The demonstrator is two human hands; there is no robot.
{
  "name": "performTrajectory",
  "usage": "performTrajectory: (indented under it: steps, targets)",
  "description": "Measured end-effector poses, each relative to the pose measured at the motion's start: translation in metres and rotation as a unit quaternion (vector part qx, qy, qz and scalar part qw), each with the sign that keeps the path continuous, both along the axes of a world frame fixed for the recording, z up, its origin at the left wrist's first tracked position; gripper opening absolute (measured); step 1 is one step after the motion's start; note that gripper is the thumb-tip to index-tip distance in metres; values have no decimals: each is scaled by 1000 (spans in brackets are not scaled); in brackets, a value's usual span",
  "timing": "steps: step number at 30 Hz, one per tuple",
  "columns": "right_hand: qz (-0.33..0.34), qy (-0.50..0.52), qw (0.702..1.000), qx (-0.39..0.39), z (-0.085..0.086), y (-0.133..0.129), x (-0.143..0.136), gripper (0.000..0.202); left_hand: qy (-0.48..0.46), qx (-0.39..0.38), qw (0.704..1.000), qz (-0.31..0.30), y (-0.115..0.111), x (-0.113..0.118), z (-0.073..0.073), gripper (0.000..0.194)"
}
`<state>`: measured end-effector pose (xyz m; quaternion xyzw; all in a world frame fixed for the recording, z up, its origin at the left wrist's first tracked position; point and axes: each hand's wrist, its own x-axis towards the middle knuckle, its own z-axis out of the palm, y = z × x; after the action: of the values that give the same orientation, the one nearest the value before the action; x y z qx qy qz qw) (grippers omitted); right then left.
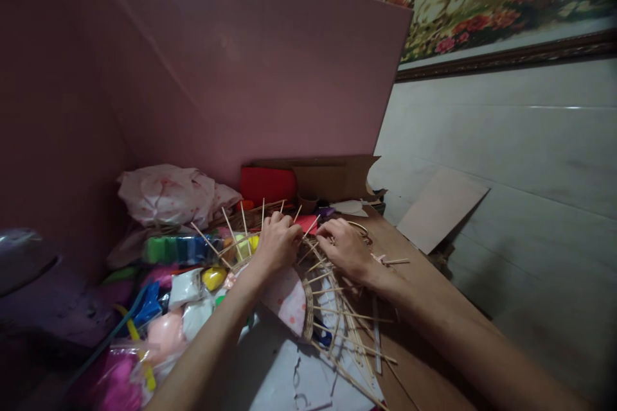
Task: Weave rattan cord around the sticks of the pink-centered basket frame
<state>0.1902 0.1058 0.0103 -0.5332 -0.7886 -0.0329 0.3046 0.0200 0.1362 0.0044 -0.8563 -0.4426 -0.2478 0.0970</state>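
Where the brown desk (424, 308) meets the pink partition (231, 77), I see both hands at work on a half-made wicker weaving (321, 298). It is a flat round piece: a pale fabric-covered centre with small pink spots, ringed by a narrow band of woven tan cane, and from that band many thin straw-coloured spokes fan out in all directions, some pointing up toward the partition, others trailing down across the white paper (289, 372) under it. The weaving lies on the desk's left part, tilted up at its far edge where the hands meet it.

My left hand (277, 244) rests over the upper rim, its fingers curled down and closed on the spokes there. My right hand (344, 247) sits just beside it on the rim's right part, fingers bent and pinched together around a strand of cane; the exact strand is too fine for me to pick out.

To the left lies a heap of bright clutter: a crumpled pink plastic bag (164, 196), a green and blue packet (178, 249), a yellow lump (213, 277). Behind the hands stand a red box (267, 185) and a cardboard box (332, 176). A loose cardboard sheet (441, 209) leans against the tiled wall (530, 173) at right.
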Motion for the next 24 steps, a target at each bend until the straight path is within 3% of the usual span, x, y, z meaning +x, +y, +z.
performTrajectory:
  steps: [7,14,18,21,24]
  targets:
    - [-60,32,997,27,6,-28,61,16,-20,2,1000,-17,1,-1,-1,14]
    - [-160,2,980,-115,-2,-52,122,22,-11,-2,1000,-16,2,-1,2,14]
    - [-107,-3,968,-226,-22,-71,135,27,-13,9,1000,-21,4,-2,1,15]
    - [-82,-24,970,-228,-39,-80,138,34,-15,11,1000,-23,5,-2,0,14]
    - [-74,-36,974,-212,-45,-82,137,38,-12,14,1000,-20,5,-2,1,14]
